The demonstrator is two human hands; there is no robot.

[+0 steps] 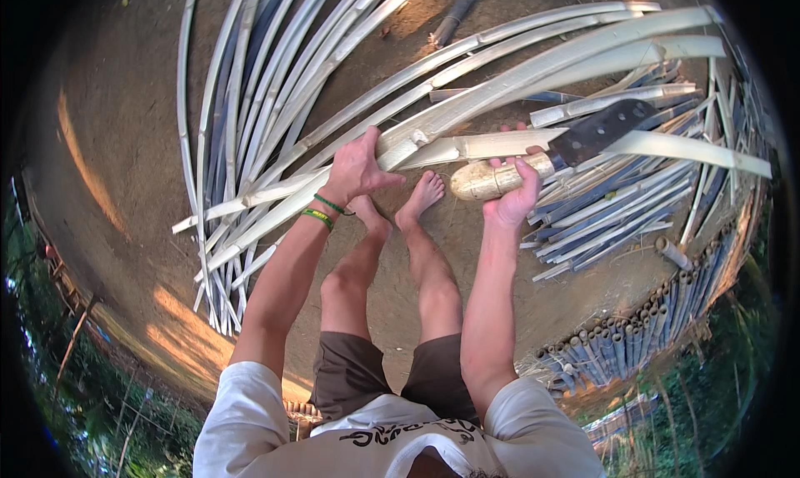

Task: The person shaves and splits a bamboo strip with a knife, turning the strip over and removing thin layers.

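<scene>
My right hand (518, 188) is wrapped round the thick, pale handle (492, 180) of a broad knife. Its dark blade (607, 132) points up and to the right, lying over a pale split bamboo strip (687, 148). Some right fingertips show at the far side of that strip, which passes across the hand. My left hand (360, 170) is closed round another long bamboo strip (500, 90), thumb toward me and fingers over its far edge. That strip runs from lower left to upper right. Whether the left hand grips more than one strip is hidden.
Many split bamboo strips (275, 86) lie fanned at the left. A pile of shorter, thinner pieces (608, 211) lies at the right on bare earth. Cut bamboo poles (617, 345) are stacked at the lower right. A dark pole (460, 11) lies farther off. My bare feet (423, 196) are between the piles.
</scene>
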